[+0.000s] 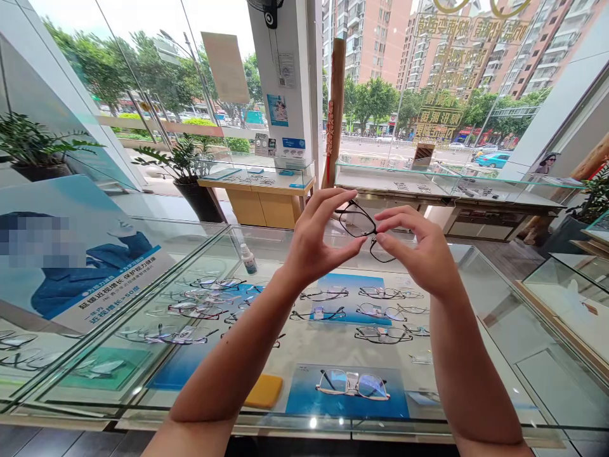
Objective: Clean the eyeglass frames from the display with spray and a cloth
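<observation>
Both hands hold a pair of dark thin-rimmed eyeglasses in the air above the glass display counter. My left hand grips one lens rim, fingers along its upper edge and thumb beneath. Near the bridge, the fingertips and thumb of my right hand pinch the frame. The second lens shows partly below my right hand; the rest is hidden behind it. Under my arms, rows of glasses lie in the case, among them a dark pair and a larger pair on a blue card.
A small white spray bottle stands behind the left rows. A yellow case lies near the front edge. At left leans a large poster board. Farther back are another display case, a potted plant and a wooden post.
</observation>
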`<state>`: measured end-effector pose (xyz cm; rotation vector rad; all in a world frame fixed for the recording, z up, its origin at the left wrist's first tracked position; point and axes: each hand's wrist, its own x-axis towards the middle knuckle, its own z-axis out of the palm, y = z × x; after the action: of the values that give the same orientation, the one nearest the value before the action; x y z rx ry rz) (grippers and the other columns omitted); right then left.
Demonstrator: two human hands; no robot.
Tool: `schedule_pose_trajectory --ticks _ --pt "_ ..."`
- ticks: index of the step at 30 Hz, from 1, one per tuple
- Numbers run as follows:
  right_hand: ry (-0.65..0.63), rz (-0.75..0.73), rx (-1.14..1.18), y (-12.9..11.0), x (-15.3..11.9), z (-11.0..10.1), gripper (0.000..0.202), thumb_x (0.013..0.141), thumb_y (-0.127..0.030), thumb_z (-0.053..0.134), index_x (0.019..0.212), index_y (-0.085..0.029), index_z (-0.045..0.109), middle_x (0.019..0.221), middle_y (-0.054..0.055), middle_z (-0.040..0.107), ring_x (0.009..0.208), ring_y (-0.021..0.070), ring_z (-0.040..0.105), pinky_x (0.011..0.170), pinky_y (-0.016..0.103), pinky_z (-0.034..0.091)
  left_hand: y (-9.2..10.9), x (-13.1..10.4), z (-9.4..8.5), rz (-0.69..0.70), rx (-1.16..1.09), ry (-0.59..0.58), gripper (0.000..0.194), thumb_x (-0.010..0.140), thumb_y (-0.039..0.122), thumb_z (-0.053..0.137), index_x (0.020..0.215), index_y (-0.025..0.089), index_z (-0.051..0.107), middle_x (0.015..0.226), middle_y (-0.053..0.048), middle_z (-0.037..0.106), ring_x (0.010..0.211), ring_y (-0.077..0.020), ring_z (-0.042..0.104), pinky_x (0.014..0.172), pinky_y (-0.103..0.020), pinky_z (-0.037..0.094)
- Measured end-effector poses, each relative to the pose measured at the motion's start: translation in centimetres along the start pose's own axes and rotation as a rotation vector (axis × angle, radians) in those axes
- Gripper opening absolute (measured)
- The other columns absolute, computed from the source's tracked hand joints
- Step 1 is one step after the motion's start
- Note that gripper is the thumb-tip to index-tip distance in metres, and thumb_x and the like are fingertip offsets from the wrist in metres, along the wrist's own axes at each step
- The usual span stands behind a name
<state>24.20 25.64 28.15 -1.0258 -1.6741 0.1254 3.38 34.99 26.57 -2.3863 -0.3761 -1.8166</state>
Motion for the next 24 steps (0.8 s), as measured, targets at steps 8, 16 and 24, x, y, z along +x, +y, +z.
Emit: schedule_pose_trajectory --ticks 8,16,24 --pt "-0.106 0.103 0.214 1.3 0.1 0.1 0.009 0.094 -0.036 0.077 0.093 -0.027 0.077 0.128 0.006 0.080 0.126 0.0283 0.072 0.114 0.057 0.053 0.2 -0.8 1.1 -0.122 -0.215 -0.010 0.072 0.089 0.041 0.083 0.154 0.030 0.055 0.141 -0.011 0.064 0.124 -0.0271 0.067 0.107 -0.045 0.062" --pt "-0.013 0.233 0.282 1.9 0.3 0.4 0.015 0.089 -0.036 0.081 0.089 -0.022 0.077 0.086 0.002 0.079 0.083 0.0203 0.073 0.081 0.040 0.058 1.3 -0.5 1.2 -0.180 -0.155 0.110 0.066 0.089 0.046 0.083 0.148 0.030 0.059 0.138 -0.010 0.066 0.118 -0.0253 0.068 0.096 -0.040 0.062" --pt "0.216 0.100 -0.127 1.2 0.0 2.6 0.007 0.090 -0.028 0.073 0.085 -0.024 0.075 0.087 0.002 0.079 0.085 0.0226 0.073 0.083 0.041 0.057 3.0 -0.7 1.2 -0.626 -0.357 -0.199 0.024 0.100 0.042 0.074 0.089 0.022 0.080 0.068 -0.001 0.065 0.062 -0.0126 0.052 0.058 -0.029 0.041"
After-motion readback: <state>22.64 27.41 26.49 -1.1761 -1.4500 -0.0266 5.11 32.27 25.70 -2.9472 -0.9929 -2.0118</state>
